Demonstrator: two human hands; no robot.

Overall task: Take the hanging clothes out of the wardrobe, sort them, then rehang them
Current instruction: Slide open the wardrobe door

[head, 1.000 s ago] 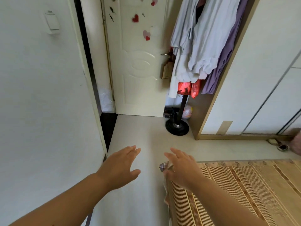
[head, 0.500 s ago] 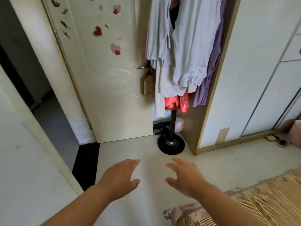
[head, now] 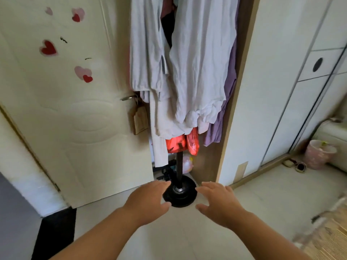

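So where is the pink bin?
In the head view, the pink bin stands on the floor at the far right, just right of the slippers and at the foot of the white sliding doors.

A cream door (head: 90, 128) with heart stickers (head: 48, 48), pale floor (head: 187, 237), woven mat (head: 330, 241) at lower right.

The door (head: 78, 128) is cream, scattered with red and pink heart stickers (head: 48, 48). Beside it hang pale grey-white garments (head: 197, 72), a lilac-purple garment (head: 228, 94) and, lower down, a bright red cloth (head: 180, 143), all above a black stand base (head: 180, 199). The wardrobe (head: 272, 91) is white with a tan wood edge, the bin (head: 319, 154) is pink, and the mat (head: 330, 241) at the floor's lower right corner is straw-yellow with faint stripes.
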